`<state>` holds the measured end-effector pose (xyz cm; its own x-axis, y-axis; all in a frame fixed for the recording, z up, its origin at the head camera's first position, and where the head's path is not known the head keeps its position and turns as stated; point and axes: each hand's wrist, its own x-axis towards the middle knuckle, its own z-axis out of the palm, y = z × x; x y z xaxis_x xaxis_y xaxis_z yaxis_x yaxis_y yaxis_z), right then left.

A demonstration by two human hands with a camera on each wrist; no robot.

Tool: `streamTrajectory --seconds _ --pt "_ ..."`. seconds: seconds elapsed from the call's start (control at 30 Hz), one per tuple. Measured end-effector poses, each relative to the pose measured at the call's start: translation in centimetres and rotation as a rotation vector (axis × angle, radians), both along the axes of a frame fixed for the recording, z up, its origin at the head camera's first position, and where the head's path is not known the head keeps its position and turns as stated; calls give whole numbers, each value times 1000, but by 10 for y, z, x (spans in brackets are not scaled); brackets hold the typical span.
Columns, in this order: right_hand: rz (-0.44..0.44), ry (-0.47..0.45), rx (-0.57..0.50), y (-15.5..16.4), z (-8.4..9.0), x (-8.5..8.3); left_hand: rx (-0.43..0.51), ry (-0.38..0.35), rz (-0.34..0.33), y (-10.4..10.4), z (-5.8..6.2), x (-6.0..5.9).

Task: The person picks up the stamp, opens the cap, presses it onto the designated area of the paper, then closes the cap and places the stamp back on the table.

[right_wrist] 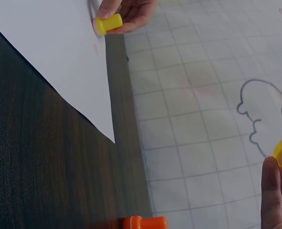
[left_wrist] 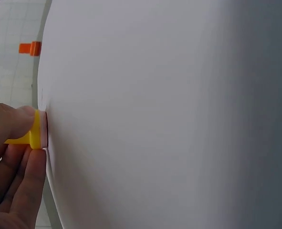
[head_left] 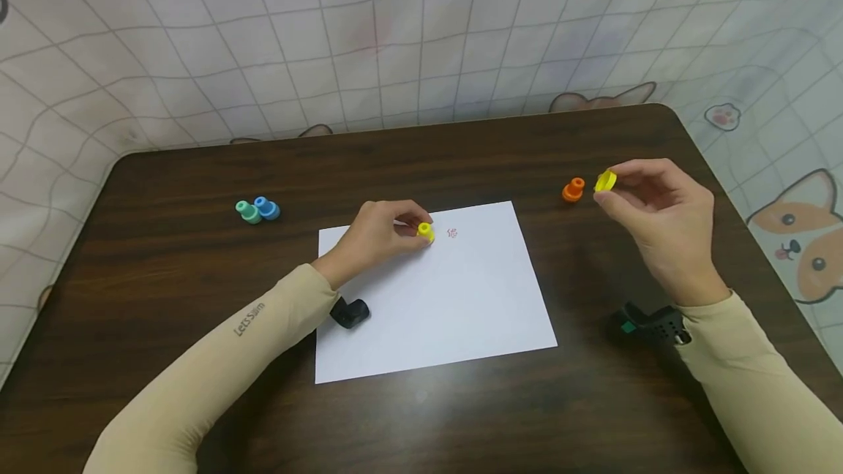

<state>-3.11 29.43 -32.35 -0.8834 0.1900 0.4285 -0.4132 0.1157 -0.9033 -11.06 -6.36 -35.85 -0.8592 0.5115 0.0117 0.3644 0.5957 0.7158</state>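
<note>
Beige sleeves [head_left: 217,357] come into the head view from below, over a dark wooden desk [head_left: 165,269]. On the desk lies a white sheet of paper [head_left: 448,313]. The left hand [head_left: 375,236] pinches a small yellow stamp [head_left: 426,231] between its fingers [left_wrist: 16,124] and presses its face down on the upper part of the paper; just beside the stamp there is a small red print [head_left: 452,233]. The right hand [head_left: 658,211] is raised over the right side of the desk, and its fingertips hold a yellow cap [head_left: 605,181] with a red flower pattern on it. An orange stamp [head_left: 573,189] stands on the desk just beside this cap. Far on the left, a green stamp [head_left: 248,211] and a blue stamp [head_left: 266,208] stand touching each other.
</note>
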Motion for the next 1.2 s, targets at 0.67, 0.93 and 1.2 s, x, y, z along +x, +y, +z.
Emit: streamTrajectory --seconds 0.67,0.93,1.2 --pt "-9 -35 4 -4 -7 -5 -49 -12 14 -2 -3 -4" --pt "-19 -24 11 -2 -7 -7 10 32 14 -2 6 -8" --pt "14 -10 -13 0 -5 -10 41 58 64 -5 20 -11"
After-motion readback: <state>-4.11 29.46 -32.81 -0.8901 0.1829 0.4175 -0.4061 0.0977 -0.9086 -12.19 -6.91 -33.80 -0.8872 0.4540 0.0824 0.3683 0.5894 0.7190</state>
